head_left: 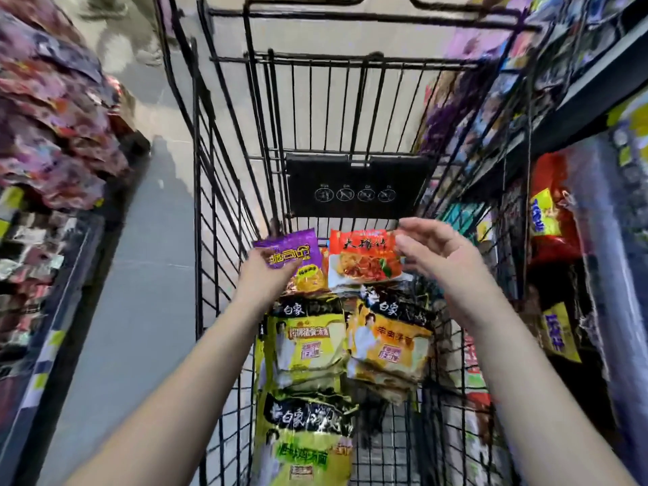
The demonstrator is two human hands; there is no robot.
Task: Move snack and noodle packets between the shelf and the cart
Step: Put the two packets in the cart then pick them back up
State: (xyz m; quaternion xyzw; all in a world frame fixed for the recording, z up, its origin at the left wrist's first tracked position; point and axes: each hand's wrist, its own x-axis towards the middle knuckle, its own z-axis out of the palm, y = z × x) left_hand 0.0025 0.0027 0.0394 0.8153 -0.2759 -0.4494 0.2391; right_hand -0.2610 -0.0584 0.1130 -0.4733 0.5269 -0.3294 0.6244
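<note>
1. left hand (271,271): fingers curled round purple packet (294,256), held inside the cart (315,61).
2. right hand (431,250): pinches red packet (364,257) by its corner, beside the purple one.
3. yellow noodle packets (308,342): lying in the cart, below both.

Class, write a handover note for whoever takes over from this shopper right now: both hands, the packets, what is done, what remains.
Left hand: grips the purple snack packet over the cart.
Right hand: pinches the right edge of the red-orange packet, beside the purple one.
Done: the far yellow-green noodle pack, near yellow-green noodle pack and orange noodle pack lie in the cart.
Left: the two held packets; whether they are going in or coming out cannot be told. The right shelf is close.
</note>
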